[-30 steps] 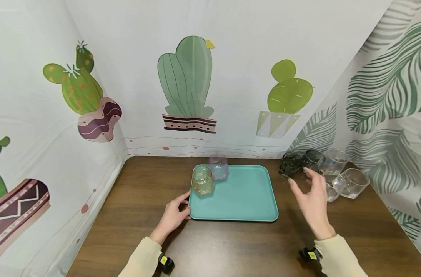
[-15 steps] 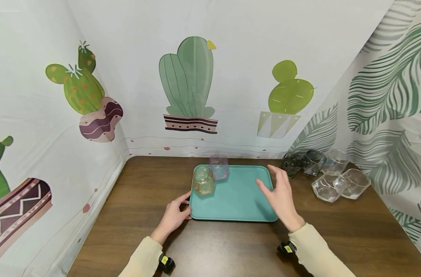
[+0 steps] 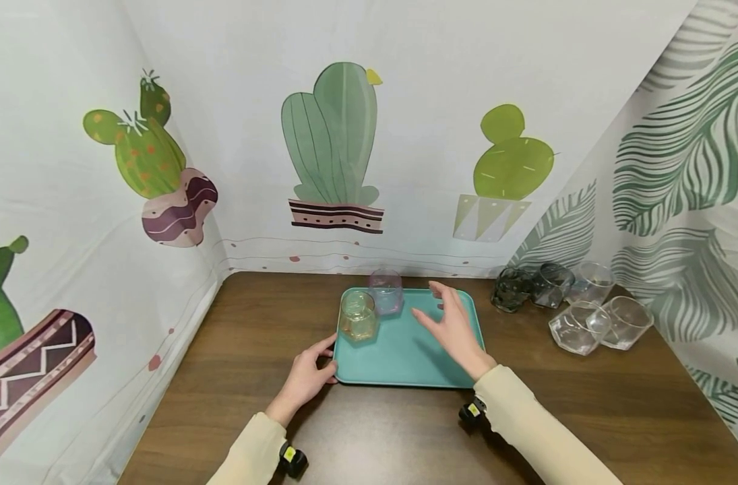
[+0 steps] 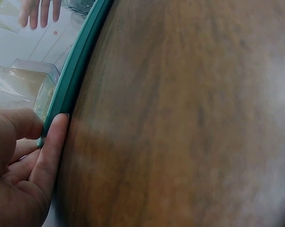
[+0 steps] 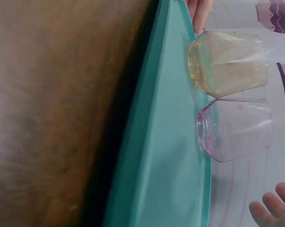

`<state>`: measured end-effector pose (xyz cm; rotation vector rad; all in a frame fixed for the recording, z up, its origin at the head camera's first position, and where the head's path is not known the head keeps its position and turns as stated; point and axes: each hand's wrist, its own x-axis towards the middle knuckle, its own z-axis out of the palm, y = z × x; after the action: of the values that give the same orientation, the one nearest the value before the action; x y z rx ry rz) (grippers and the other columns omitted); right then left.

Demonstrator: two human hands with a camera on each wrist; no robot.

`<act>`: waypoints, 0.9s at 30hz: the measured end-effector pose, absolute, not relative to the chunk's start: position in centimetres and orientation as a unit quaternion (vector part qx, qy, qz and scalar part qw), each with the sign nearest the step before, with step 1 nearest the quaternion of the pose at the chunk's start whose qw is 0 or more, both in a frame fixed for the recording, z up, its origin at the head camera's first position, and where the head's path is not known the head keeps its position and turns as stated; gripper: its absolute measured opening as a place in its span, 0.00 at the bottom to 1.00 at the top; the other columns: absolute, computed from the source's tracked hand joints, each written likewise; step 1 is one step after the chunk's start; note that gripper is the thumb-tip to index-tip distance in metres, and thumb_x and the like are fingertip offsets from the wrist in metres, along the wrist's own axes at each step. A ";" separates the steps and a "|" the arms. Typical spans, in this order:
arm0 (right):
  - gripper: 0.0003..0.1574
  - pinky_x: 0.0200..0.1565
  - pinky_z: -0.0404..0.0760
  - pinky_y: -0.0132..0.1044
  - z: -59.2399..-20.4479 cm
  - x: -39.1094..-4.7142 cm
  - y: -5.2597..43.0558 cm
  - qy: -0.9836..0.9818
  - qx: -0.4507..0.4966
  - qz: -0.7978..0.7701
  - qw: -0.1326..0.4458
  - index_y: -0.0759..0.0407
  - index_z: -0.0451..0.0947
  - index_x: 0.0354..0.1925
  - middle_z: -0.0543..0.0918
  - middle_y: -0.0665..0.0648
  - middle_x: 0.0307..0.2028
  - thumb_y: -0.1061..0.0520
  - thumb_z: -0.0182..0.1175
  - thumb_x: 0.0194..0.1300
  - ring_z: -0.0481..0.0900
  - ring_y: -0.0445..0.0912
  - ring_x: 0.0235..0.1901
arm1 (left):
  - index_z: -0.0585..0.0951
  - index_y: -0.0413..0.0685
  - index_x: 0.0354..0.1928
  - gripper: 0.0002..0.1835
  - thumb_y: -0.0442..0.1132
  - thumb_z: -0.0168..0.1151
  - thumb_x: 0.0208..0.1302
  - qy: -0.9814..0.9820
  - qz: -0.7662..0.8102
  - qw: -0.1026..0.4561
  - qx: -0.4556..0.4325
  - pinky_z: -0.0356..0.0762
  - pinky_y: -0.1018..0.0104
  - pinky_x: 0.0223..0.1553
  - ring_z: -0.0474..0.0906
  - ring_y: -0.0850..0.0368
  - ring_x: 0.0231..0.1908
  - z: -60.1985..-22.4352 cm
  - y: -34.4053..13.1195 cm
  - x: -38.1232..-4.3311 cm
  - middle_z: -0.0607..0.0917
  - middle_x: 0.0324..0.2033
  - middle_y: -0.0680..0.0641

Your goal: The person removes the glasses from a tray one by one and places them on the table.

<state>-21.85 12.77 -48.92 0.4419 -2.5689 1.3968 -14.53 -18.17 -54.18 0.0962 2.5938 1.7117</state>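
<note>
A teal tray [image 3: 405, 357] lies on the wooden table, bearing a yellow-tinted glass [image 3: 358, 316] at its left. A pink-tinted glass [image 3: 385, 293] stands just behind it, at the tray's back edge. My left hand [image 3: 306, 372] pinches the tray's left rim; thumb and fingers lie on either side of that rim [image 4: 76, 66] in the left wrist view. Above the tray's right part, my right hand [image 3: 455, 330] holds nothing, thumb and fingers spread apart, right of the pink glass and not touching it. Its fingertips [image 5: 260, 213] show in the right wrist view.
At the table's back right stand a dark green-grey glass [image 3: 511, 289], a dark grey glass [image 3: 552, 285] and several clear ones, including a front clear glass [image 3: 575, 330]. A cloth wall with printed cacti [image 3: 332, 135] rises behind the table [image 3: 265, 303].
My right hand has moved left, from beside the dark glasses to above the tray, fingers still spread. The left hand stays on the tray's rim. Both tinted glasses stand where they were.
</note>
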 end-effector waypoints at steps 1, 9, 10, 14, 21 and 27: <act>0.45 0.64 0.77 0.63 -49.0 -22.2 12.6 -0.865 0.151 0.471 0.086 0.65 0.62 0.75 0.70 0.68 0.67 0.49 0.69 0.70 0.71 0.64 0.64 | 0.74 0.36 0.72 0.33 0.22 0.60 0.63 0.835 0.549 0.017 0.031 0.89 0.67 0.26 0.85 0.57 0.24 -54.2 -18.2 -14.5 0.83 0.47 0.32; 0.47 0.65 0.77 0.61 -50.0 -25.0 11.2 -0.859 0.160 0.485 0.043 0.65 0.62 0.76 0.70 0.66 0.67 0.47 0.70 0.69 0.71 0.64 0.66 | 0.74 0.37 0.72 0.33 0.23 0.61 0.63 0.834 0.550 0.021 0.021 0.89 0.67 0.26 0.85 0.56 0.23 -54.2 -18.2 -14.6 0.83 0.47 0.32; 0.48 0.66 0.77 0.61 -50.2 -25.4 11.1 -0.859 0.157 0.486 0.036 0.64 0.61 0.76 0.69 0.66 0.68 0.47 0.70 0.69 0.70 0.64 0.66 | 0.74 0.37 0.72 0.33 0.23 0.61 0.63 0.834 0.551 0.020 0.021 0.89 0.67 0.26 0.85 0.55 0.24 -54.2 -18.2 -14.6 0.83 0.47 0.32; 0.51 0.68 0.76 0.59 -50.6 -26.5 10.7 -0.864 0.151 0.481 0.005 0.64 0.59 0.77 0.68 0.66 0.69 0.44 0.70 0.69 0.68 0.62 0.69 | 0.74 0.37 0.72 0.32 0.23 0.61 0.63 0.833 0.552 0.020 0.026 0.89 0.67 0.27 0.85 0.55 0.25 -54.3 -18.2 -14.7 0.83 0.47 0.32; 0.55 0.71 0.73 0.57 -50.8 -27.9 9.7 -0.867 0.166 0.468 -0.040 0.62 0.57 0.79 0.67 0.66 0.72 0.44 0.72 0.66 0.66 0.61 0.72 | 0.74 0.37 0.72 0.32 0.23 0.62 0.63 0.833 0.552 0.021 0.029 0.89 0.67 0.26 0.85 0.55 0.24 -54.4 -18.2 -14.6 0.83 0.47 0.33; 0.56 0.71 0.72 0.60 -50.7 -28.6 8.7 -0.868 0.172 0.463 -0.051 0.61 0.57 0.79 0.66 0.66 0.73 0.42 0.72 0.66 0.66 0.61 0.72 | 0.74 0.38 0.72 0.32 0.23 0.62 0.64 0.831 0.555 0.020 0.025 0.90 0.67 0.27 0.85 0.55 0.24 -54.3 -18.2 -14.7 0.83 0.47 0.33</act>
<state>-28.63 8.71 -50.68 0.5600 -2.8193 1.5027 -14.68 -18.25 -54.34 0.0780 2.5782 1.7226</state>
